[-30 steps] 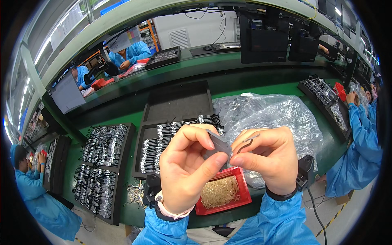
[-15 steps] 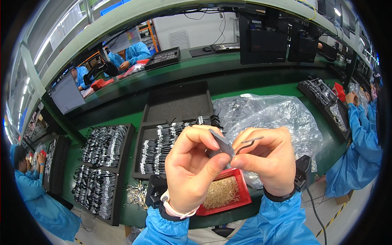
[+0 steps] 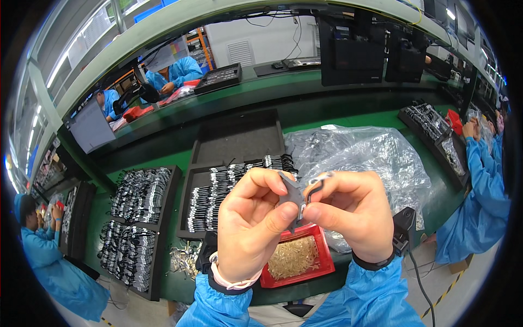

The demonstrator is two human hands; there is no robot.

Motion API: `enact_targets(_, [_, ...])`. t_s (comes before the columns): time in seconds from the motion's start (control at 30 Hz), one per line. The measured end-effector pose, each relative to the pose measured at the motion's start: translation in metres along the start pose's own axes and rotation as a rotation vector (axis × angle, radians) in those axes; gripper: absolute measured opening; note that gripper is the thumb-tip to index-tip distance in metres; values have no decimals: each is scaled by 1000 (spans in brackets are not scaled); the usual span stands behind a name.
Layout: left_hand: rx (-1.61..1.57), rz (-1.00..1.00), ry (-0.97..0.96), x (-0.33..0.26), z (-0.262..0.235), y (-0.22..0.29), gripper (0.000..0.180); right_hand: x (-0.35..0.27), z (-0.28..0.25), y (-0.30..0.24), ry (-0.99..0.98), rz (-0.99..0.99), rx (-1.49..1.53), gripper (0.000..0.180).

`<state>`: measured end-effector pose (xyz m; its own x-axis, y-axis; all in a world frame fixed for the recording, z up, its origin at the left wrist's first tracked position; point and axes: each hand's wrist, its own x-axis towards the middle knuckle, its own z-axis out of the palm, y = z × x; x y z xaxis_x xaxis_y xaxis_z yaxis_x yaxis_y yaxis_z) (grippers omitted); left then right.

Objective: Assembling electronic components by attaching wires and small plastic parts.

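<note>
My left hand (image 3: 245, 231) pinches a flat dark-grey piece (image 3: 292, 191) between thumb and fingers. Against its right edge, my right hand (image 3: 354, 215) has its thumb and fingers closed on a thin black flex cable (image 3: 312, 192). The cable bends up to a pale silver end by the right index finger. A small light spot shows where the fingertips meet, too small to make out. Below both hands stands a red tray (image 3: 330, 260) filled with small tan pieces (image 3: 294, 257).
Behind my left hand sits a black foam tray (image 3: 182, 231) with rows of black-and-silver parts. Another loaded tray (image 3: 170, 188) lies further left, beside loose metal bits (image 3: 184, 259). Clear plastic bags (image 3: 376, 158) spread at right. Co-workers in blue (image 3: 474, 201) sit at both sides.
The cable in my right hand has turned, so its free end now shows pale and curls up near the index finger. The grey piece has tilted slightly; both hands stay close together.
</note>
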<state>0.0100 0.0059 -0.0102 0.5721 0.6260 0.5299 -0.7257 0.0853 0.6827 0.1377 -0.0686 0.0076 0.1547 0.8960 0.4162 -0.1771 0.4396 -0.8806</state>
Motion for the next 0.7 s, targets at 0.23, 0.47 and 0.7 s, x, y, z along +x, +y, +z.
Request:
enact_targets(0.23, [-1, 36, 33, -1, 2, -5, 23, 2, 0, 1, 7, 15, 61, 11])
enact_targets(0.47, [59, 117, 30, -2, 4, -7, 25, 1, 1, 2, -14, -31, 73, 12])
enact_targets(0.7, [156, 166, 53, -4, 6, -5, 26, 0, 3, 4, -15, -41, 101, 11])
